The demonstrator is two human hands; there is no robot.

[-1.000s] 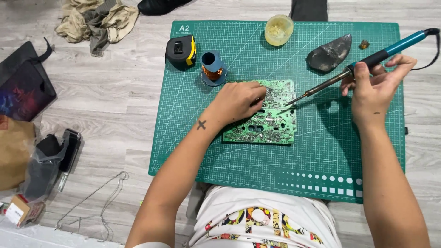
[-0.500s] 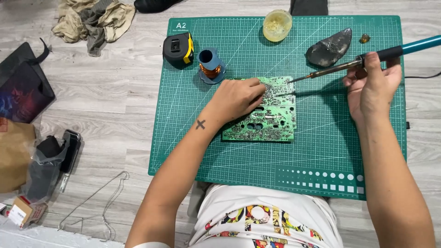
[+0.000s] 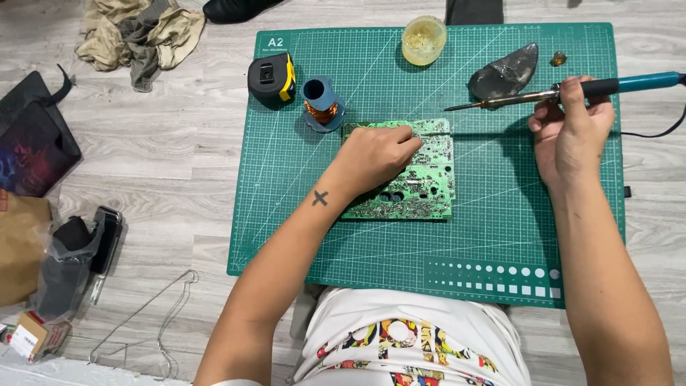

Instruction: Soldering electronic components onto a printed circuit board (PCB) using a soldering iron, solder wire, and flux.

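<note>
A green circuit board [image 3: 429,182] lies solder side up in the middle of a green cutting mat [image 3: 300,193]. My left hand [image 3: 375,154] rests on the board's upper left part, fingers curled, pressing it down. My right hand [image 3: 572,132] grips a soldering iron [image 3: 550,93] with a blue handle. The iron lies almost level, its tip pointing left and lifted clear of the board, just below a dark grey lump [image 3: 506,71].
On the mat's far side stand a small yellowish jar [image 3: 424,39], a blue spool of copper wire [image 3: 321,104] and a black and yellow tape measure [image 3: 271,75]. Rags [image 3: 136,32], a dark pouch [image 3: 32,146], a brown bag [image 3: 21,246] and bent wire [image 3: 143,329] lie on the wooden floor.
My right hand has drawn the soldering iron up and to the right, so its tip has left the board. My left hand has stayed on the board.
</note>
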